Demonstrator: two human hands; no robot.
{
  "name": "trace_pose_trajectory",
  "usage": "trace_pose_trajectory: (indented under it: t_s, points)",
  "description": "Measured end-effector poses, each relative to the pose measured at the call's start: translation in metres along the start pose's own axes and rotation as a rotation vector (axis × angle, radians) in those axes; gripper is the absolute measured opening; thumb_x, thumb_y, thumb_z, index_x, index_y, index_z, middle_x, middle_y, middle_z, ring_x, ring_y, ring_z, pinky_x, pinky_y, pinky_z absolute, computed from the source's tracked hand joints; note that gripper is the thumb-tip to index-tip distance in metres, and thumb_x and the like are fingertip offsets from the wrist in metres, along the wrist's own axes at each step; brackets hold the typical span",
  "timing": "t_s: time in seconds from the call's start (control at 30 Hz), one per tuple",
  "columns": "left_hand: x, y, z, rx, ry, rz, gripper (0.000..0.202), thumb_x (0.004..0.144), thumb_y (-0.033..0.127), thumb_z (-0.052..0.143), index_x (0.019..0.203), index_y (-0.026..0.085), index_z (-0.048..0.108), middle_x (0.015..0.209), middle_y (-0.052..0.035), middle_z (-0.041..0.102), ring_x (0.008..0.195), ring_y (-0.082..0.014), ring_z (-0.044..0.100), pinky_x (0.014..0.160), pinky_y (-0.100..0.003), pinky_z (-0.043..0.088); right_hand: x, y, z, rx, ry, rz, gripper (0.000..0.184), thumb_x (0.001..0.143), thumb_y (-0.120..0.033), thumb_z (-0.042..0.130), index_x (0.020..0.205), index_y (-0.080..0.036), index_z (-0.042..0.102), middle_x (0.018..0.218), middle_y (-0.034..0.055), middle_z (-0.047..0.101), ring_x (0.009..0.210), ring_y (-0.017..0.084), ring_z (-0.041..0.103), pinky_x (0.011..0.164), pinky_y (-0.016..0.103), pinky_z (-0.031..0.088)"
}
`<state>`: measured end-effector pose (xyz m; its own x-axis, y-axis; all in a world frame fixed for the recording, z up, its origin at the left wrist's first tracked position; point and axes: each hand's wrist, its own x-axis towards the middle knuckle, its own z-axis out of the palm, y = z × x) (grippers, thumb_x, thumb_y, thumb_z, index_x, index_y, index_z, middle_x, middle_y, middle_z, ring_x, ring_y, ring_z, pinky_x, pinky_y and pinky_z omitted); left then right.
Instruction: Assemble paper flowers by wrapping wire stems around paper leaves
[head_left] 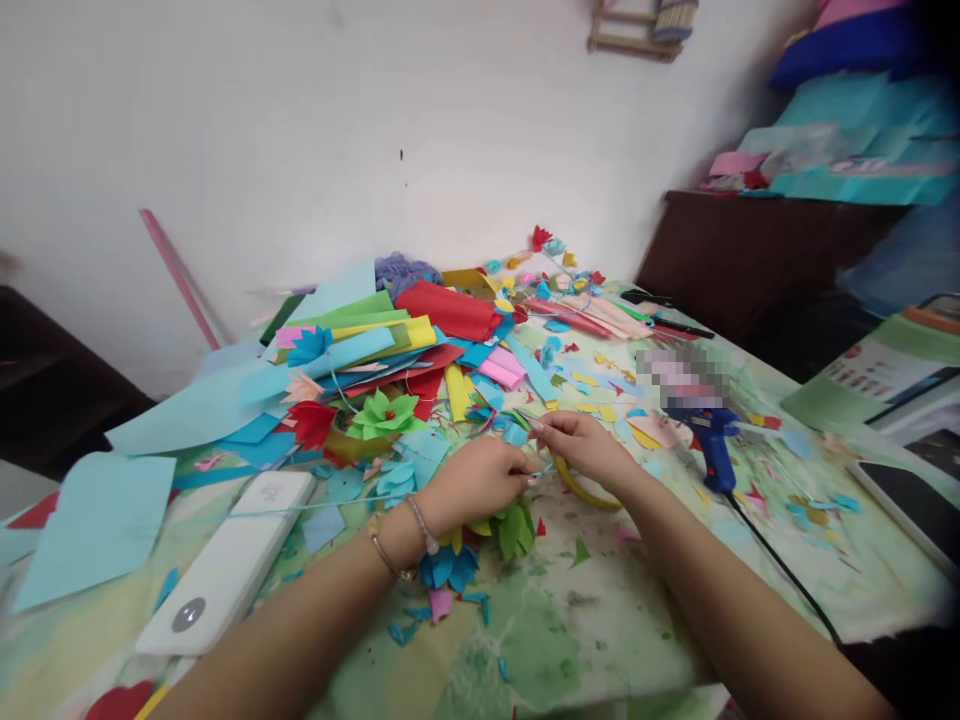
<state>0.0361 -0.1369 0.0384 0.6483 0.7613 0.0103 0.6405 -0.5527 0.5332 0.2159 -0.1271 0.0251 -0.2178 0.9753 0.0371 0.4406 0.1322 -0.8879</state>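
Note:
My left hand [480,485] is closed over the middle of the table, fingertips pinched at a small light blue bit I cannot make out clearly. Just right of it, my right hand [581,447] pinches thumb and finger together by a small blue paper piece [514,434]; what it grips is too small to tell. A yellow ring [585,492] curves out below my right hand, partly hidden by it. A light blue string [322,504] runs leftward from my left wrist. Under my left hand lie a green paper flower [517,530] and a blue paper flower [450,568].
A blue glue gun [714,450] with a black cord stands on the right, near a dark phone [904,510]. A white power bank [232,560] lies on the left. Coloured paper sheets [450,310] pile up behind my hands, and paper scraps litter the table [555,640].

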Motion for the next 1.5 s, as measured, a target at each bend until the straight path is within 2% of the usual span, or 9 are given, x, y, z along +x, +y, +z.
trace_pose_trajectory:
  t_s: [0.2,0.37,0.57,0.77,0.9,1.03,1.2,1.33,1.5]
  points:
    - [0.004,-0.006,0.006,-0.051,-0.004,-0.057,0.021,0.069,0.016,0.054,0.072,0.02,0.074,0.065,-0.0011,0.069,0.059,-0.015,0.056,0.054,-0.025,0.034,-0.011,-0.013,0.006,-0.418,0.037,-0.386,0.028,0.091,-0.029,0.045,0.067,-0.018,0.055,0.071,0.0034,0.057,0.071,0.016,0.051,0.067,0.029,0.038]
    - [0.009,-0.013,0.007,-0.117,0.03,-0.113,0.022,0.068,0.013,0.053,0.072,0.019,0.074,0.064,0.0005,0.069,0.062,-0.0141,0.059,0.055,-0.023,0.038,-0.018,-0.016,0.008,-0.416,0.056,-0.543,0.021,0.091,-0.022,0.046,0.076,-0.019,0.061,0.079,0.0066,0.063,0.079,0.018,0.055,0.072,0.032,0.043]
    - [0.01,-0.019,-0.003,-0.13,0.179,-0.219,0.021,0.077,0.027,0.055,0.075,0.019,0.074,0.067,-0.0002,0.07,0.065,-0.015,0.061,0.057,-0.023,0.04,-0.022,-0.013,0.011,-0.325,0.208,-0.698,0.015,0.089,-0.019,0.052,0.094,-0.019,0.066,0.092,0.0084,0.065,0.087,0.018,0.06,0.077,0.032,0.048]
    - [0.007,-0.02,-0.019,-0.047,0.341,-0.257,0.021,0.08,0.028,0.055,0.08,0.019,0.074,0.076,-0.0025,0.072,0.072,-0.0166,0.062,0.06,-0.024,0.039,-0.02,-0.008,0.002,-0.36,0.091,-0.841,0.036,0.088,-0.008,0.046,0.115,-0.025,0.063,0.112,0.0107,0.06,0.103,0.019,0.057,0.083,0.035,0.049]
    - [0.003,-0.017,-0.027,0.007,0.38,-0.238,0.019,0.08,0.027,0.057,0.082,0.021,0.075,0.082,-0.0027,0.073,0.077,-0.0177,0.063,0.064,-0.025,0.039,-0.019,-0.007,-0.008,-0.187,-0.06,-0.857,0.04,0.091,-0.01,0.04,0.117,-0.028,0.063,0.112,0.0093,0.064,0.105,0.019,0.058,0.087,0.038,0.048]
    - [-0.001,-0.009,-0.027,0.237,0.349,-0.132,0.023,0.084,0.027,0.053,0.082,0.021,0.075,0.08,-0.0042,0.073,0.075,-0.0196,0.063,0.062,-0.027,0.036,-0.022,-0.01,-0.005,0.143,-0.09,-0.657,0.025,0.09,-0.027,0.05,0.099,-0.022,0.073,0.096,0.0102,0.071,0.093,0.021,0.064,0.079,0.035,0.052]
    - [-0.004,0.001,-0.021,0.427,0.32,-0.018,0.024,0.083,0.021,0.05,0.08,0.019,0.073,0.077,-0.0057,0.072,0.072,-0.0209,0.063,0.064,-0.031,0.037,-0.022,-0.015,0.009,0.494,-0.114,-0.009,0.039,0.076,-0.049,0.065,0.06,-0.014,0.067,0.065,0.0062,0.067,0.051,0.011,0.059,0.048,0.022,0.048]
    - [-0.004,0.006,-0.014,0.502,0.283,0.045,0.02,0.078,0.015,0.051,0.069,0.017,0.069,0.069,-0.0072,0.069,0.066,-0.0205,0.062,0.062,-0.031,0.036,-0.019,-0.014,0.012,0.628,-0.245,0.274,0.047,0.073,-0.057,0.064,0.06,-0.013,0.064,0.061,0.0043,0.066,0.045,0.008,0.057,0.039,0.016,0.04]
    - [-0.005,0.006,-0.006,0.534,0.32,0.13,0.014,0.075,0.015,0.053,0.068,0.016,0.066,0.066,-0.007,0.067,0.066,-0.0218,0.062,0.064,-0.033,0.038,-0.018,-0.012,0.008,0.629,-0.344,0.418,0.047,0.076,-0.056,0.061,0.07,-0.01,0.067,0.067,0.0102,0.07,0.046,0.01,0.061,0.037,0.016,0.039]
